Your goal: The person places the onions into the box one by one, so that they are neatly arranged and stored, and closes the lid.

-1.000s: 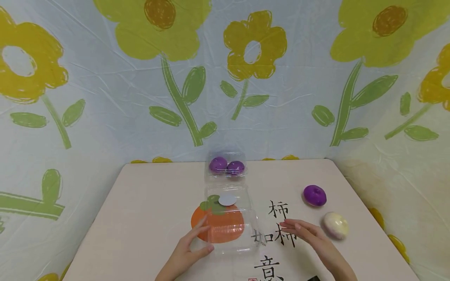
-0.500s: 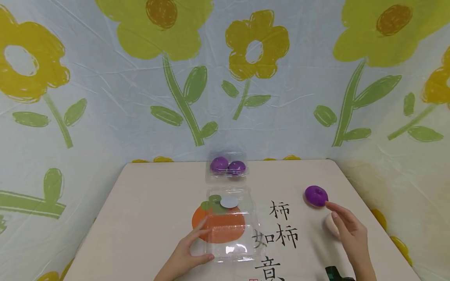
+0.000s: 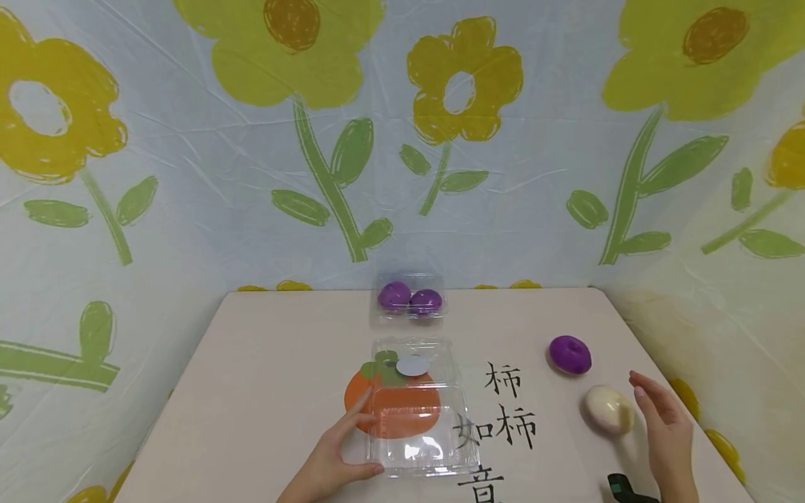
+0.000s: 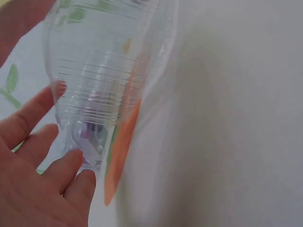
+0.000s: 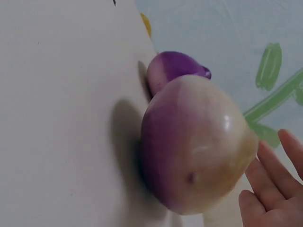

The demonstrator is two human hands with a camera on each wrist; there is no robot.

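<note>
A clear plastic clamshell box stands on the table over the orange persimmon print, a white sticker on it. At its left side my left hand rests, fingers spread, thumb by the near left corner. The left wrist view shows the fingertips against the clear plastic. My right hand hovers just right of a cream-and-purple round fruit or vegetable, fingers extended. In the right wrist view those fingers lie close beside it; whether they touch cannot be told. A purple round one lies behind it.
A second clear box with two purple round pieces stands at the table's back edge. Black characters are printed right of the box. A dark object shows near my right wrist. Flowered cloth hangs behind and beside the table.
My right hand has moved right, from beside the box, past the cream-and-purple piece to its far side. The box's raised lid has come down toward me. My left hand stays nearly still.
</note>
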